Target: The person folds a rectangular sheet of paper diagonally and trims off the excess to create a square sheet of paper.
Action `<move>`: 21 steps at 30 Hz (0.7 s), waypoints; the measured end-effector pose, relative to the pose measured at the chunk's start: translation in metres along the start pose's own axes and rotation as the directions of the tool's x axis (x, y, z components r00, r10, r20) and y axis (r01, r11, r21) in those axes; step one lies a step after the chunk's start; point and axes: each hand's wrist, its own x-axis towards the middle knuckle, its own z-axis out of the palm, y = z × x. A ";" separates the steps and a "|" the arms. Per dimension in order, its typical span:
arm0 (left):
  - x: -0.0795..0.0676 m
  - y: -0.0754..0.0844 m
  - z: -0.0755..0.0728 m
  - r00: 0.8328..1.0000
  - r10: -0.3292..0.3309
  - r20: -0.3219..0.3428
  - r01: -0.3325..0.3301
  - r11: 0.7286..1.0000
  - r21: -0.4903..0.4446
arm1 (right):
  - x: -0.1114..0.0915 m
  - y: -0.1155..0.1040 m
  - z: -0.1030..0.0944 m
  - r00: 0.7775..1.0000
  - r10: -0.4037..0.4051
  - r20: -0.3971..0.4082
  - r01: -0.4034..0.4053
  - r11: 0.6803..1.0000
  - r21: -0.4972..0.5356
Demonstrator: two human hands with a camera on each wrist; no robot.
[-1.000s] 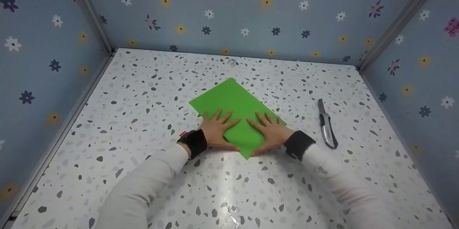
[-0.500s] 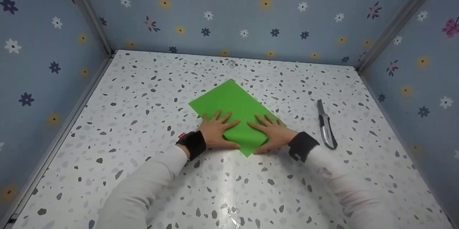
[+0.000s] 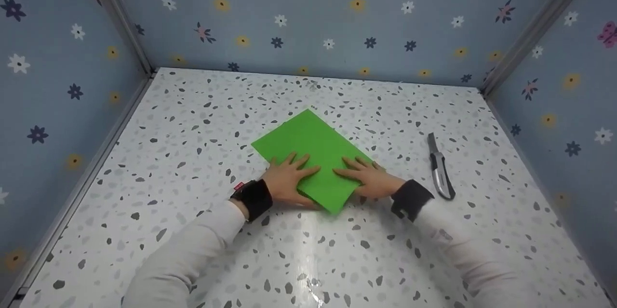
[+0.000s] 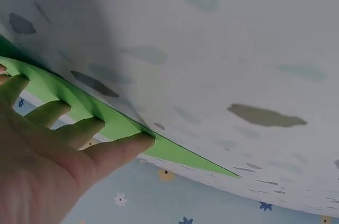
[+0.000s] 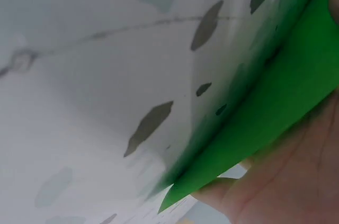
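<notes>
A green sheet of paper point(image 3: 313, 139) lies on the speckled table with one corner toward me. On its left part, my left hand point(image 3: 284, 180) rests with the fingers spread and fairly straight; its thumb runs along the near left edge, partly beneath the paper. My right hand point(image 3: 373, 180) lies across the right edge, fingers spread on top, its thumb tip hidden under the sheet. The near part of the paper bows up off the table, and in the right wrist view the green paper point(image 5: 254, 128) shows a shadowed gap below. Fingertips point(image 4: 143, 142) touch it in the left wrist view.
A utility knife point(image 3: 440, 173) with its blade out lies right of my right hand. Flower-patterned panels point(image 3: 308, 19) enclose the table at the back and both sides. Both wrists wear black bands point(image 3: 258, 199).
The paper has shifted slightly toward me and to the left. Its near edges have risen, and the right thumb has gone from lying on top to under the sheet.
</notes>
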 end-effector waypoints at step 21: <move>-0.005 -0.004 -0.003 0.973 0.073 -0.217 -0.094 0.991 -0.091 | -0.007 0.018 -0.004 0.959 -0.140 -0.247 0.177 0.976 0.131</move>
